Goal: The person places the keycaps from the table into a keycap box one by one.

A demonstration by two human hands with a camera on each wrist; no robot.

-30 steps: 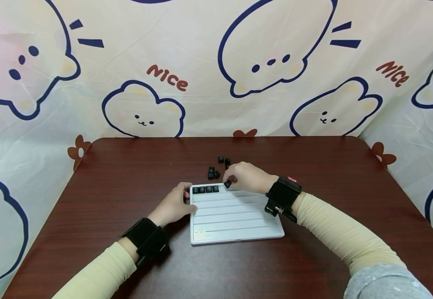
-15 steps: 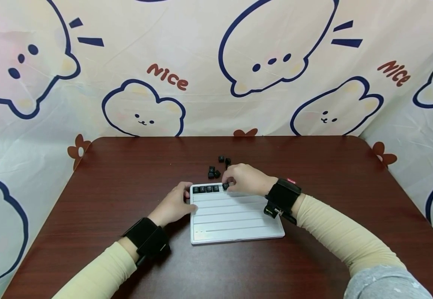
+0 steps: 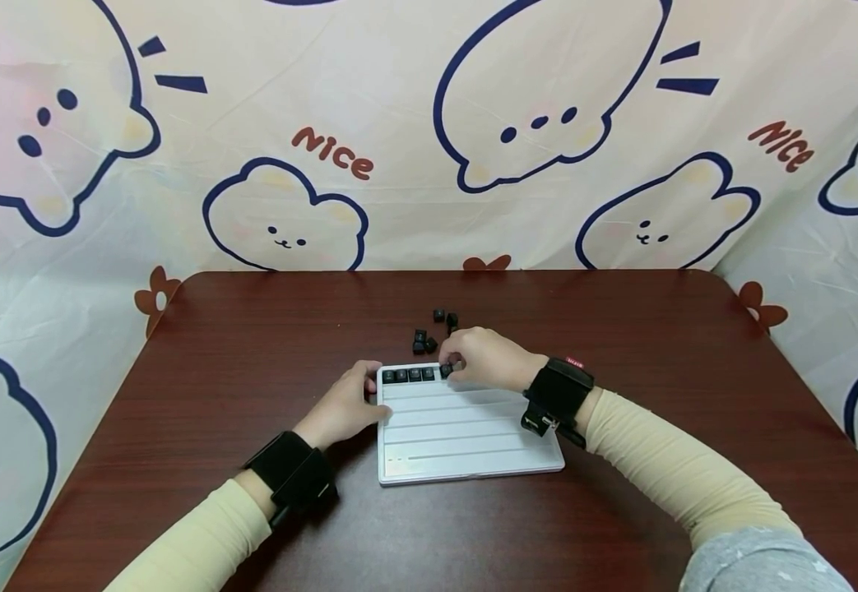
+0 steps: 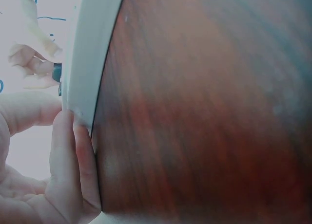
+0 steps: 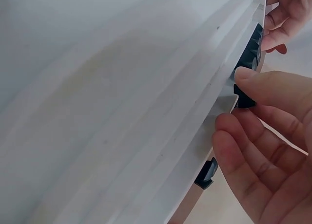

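Observation:
A white ridged tray (image 3: 466, 436) lies flat on the table, with a row of black keycaps (image 3: 408, 375) in the left part of its top channel. My left hand (image 3: 343, 407) grips the tray's left edge near the upper corner; the left wrist view shows the thumb and fingers about the pale rim (image 4: 90, 48). At the top channel, just right of the row, my right hand (image 3: 491, 359) pinches another black keycap (image 5: 243, 97) between thumb and fingertips. Whether that keycap touches the channel floor is hard to tell.
Several loose black keycaps (image 3: 419, 341) lie on the brown table (image 3: 288, 321) behind the tray's far edge, close to the right hand. A patterned cloth (image 3: 399, 82) hangs behind and beside the table.
My right hand has shifted slightly left and toward me, bringing the pinched keycap from over the tray's far edge into line with the row. Left hand and tray stay put.

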